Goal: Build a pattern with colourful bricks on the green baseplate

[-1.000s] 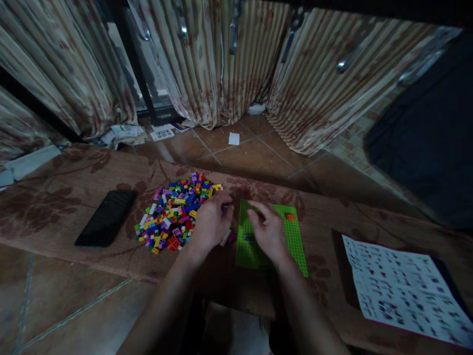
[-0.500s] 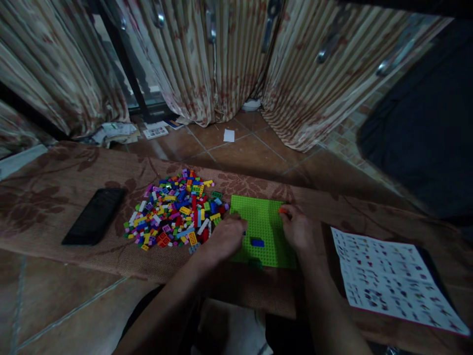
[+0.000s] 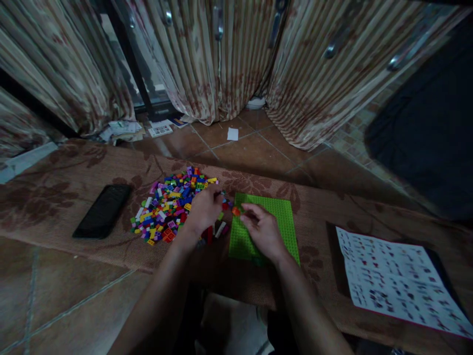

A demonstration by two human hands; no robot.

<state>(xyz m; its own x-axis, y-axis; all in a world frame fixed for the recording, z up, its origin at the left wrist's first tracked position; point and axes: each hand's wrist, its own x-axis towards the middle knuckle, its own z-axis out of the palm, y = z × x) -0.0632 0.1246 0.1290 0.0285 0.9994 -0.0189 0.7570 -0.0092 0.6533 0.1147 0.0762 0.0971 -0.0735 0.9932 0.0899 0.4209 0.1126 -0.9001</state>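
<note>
My right hand [image 3: 261,230] is over the left part of the green studded baseplate [image 3: 286,224], an orange brick [image 3: 235,211] pinched at its fingertips. My left hand [image 3: 206,209] reaches over the right side of a pile of mixed toy bricks [image 3: 162,204], fingers curled together at the pile's edge. Whatever those left fingers hold, if anything, is too small to make out. A few loose bricks, including a white one [image 3: 220,230], lie between the pile and the baseplate. My right hand covers part of the plate's middle.
A black phone [image 3: 102,211] lies left of the pile on the patterned cloth [image 3: 55,197]. To the right is a printed instruction sheet [image 3: 395,278]. Beyond the far edge are floor tiles, a small white paper [image 3: 232,134] and striped curtains [image 3: 236,64].
My left hand has moved from the baseplate left to the brick pile. My right hand has carried the orange brick left across the plate. The blue brick on the plate is now hidden.
</note>
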